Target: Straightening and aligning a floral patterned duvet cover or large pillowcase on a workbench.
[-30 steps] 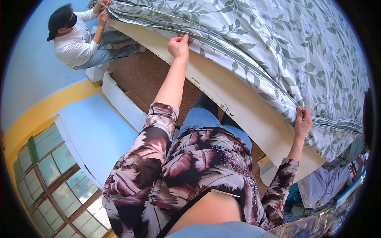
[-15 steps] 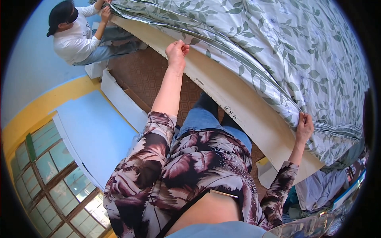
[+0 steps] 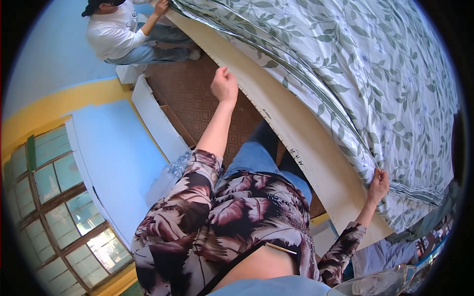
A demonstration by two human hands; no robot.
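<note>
A large white floral fabric sheet [image 3: 316,54], printed with green leaves, lies in folds over a pale board [image 3: 281,111]. Its gathered, striped edge runs diagonally from upper left to lower right. My right hand [image 3: 378,184] pinches this edge near the board's right end. My left hand [image 3: 224,85] hangs beside the board's near edge, its fingers curled and apart from the fabric; nothing shows in them. At the far upper left, a co-worker [image 3: 116,34] in a white top has a hand [image 3: 161,7] at the sheet's far corner.
Brown patterned floor [image 3: 180,86] shows between the board and a white panel [image 3: 160,116] on the left. A paned window [image 3: 64,197] is at lower left. Clear plastic [image 3: 170,172] sits by my left sleeve. Crumpled cloth [image 3: 385,256] lies at lower right.
My left hand has come down and away from the fabric, its fingers loosening a little. My right hand still grips the edge. The view has shifted, so the co-worker appears higher.
</note>
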